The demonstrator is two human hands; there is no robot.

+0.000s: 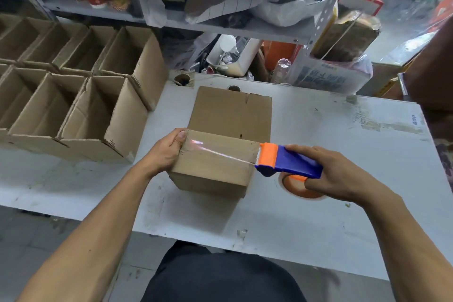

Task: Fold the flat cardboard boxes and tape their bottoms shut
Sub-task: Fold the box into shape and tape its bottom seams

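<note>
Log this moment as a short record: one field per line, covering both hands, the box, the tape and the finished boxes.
left hand: grips the left end of the box, thumb on the tape
right hand: holds the tape dispenser at the box's right edge
box: on the table, flaps shut
tape: clear strip across the seam
folded boxes: open-topped, in rows, left

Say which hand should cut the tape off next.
Right, probably. The right hand already grips the tape dispenser at the box's right edge, with the tape strip stretched across. The left hand holds the box's left edge.
</note>
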